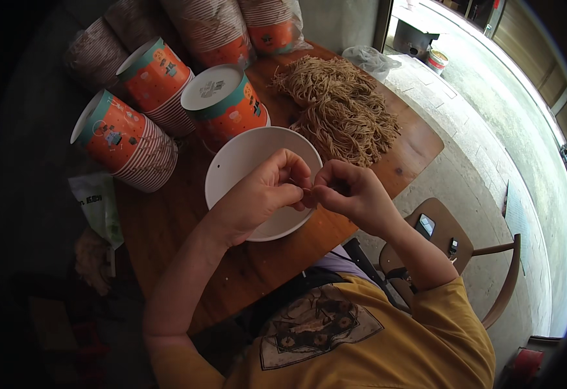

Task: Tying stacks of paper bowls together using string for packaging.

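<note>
Both bare hands meet over a white tub, which stands mouth up on the table, near its front edge. Tub: round, smooth-walled, pale rim, one small dark mark on the inner wall.

Left hand: thumb and fingers bent inward, tips drawn together. Right hand: thumb and forefinger curled into a loop, tips against or just beside the left's. Cannot tell whether anything is pinched between them; too small to make out.

Table is brown wood with a low sheen and a rounded corner. On it, beyond the tub, a heap of thin tan strands, tangled, matte, loosely looped. Near its far side, a crumpled clear plastic bag.

To the left, nested stacks of orange buckets, upside down, teal bands, white rims packed into close ridges. Behind, more stacks in wrinkled clear film.

Markings: cartoon figures and pale lettering on the orange walls; a small dark printed block on one white base; dark characters on a white-and-green packet at the table's left edge
</note>
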Motion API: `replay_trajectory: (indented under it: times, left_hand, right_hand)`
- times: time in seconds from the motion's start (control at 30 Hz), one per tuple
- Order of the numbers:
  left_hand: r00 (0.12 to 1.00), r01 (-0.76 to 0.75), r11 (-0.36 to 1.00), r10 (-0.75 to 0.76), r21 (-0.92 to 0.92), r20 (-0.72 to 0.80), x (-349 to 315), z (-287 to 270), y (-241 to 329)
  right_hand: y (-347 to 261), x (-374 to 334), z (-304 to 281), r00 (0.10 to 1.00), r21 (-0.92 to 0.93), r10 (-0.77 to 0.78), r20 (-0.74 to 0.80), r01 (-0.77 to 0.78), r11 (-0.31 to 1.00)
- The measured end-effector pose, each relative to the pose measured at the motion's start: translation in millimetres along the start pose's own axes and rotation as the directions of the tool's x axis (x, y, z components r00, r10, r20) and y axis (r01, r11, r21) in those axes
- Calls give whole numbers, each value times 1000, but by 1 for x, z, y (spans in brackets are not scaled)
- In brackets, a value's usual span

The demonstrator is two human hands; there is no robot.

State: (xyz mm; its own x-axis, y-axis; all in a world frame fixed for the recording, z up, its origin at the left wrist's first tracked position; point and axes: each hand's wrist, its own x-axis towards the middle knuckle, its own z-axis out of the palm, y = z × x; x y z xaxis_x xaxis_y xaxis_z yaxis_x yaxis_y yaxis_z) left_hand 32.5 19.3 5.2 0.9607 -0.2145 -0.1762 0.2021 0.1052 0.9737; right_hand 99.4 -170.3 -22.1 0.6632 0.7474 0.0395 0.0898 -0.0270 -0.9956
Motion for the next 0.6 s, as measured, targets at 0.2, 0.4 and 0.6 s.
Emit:
replay_trajectory:
  times: [0.2, 0.4, 0.6]
  left_hand:
    - [993, 19, 999, -24, -48, -113, -3, 9, -6]
    - [980, -7, 986, -27, -168, -196, -7, 18, -5]
    - [982, -29, 1000, 27, -8, -185, -9, 25, -6]
  right_hand:
    - [1, 0, 4, 1000, 104, -5, -12, 6, 995]
    - [3, -2, 12, 997, 188, 8, -77, 7, 982]
    - [7, -2, 14, 989, 160, -16, -146, 40, 986]
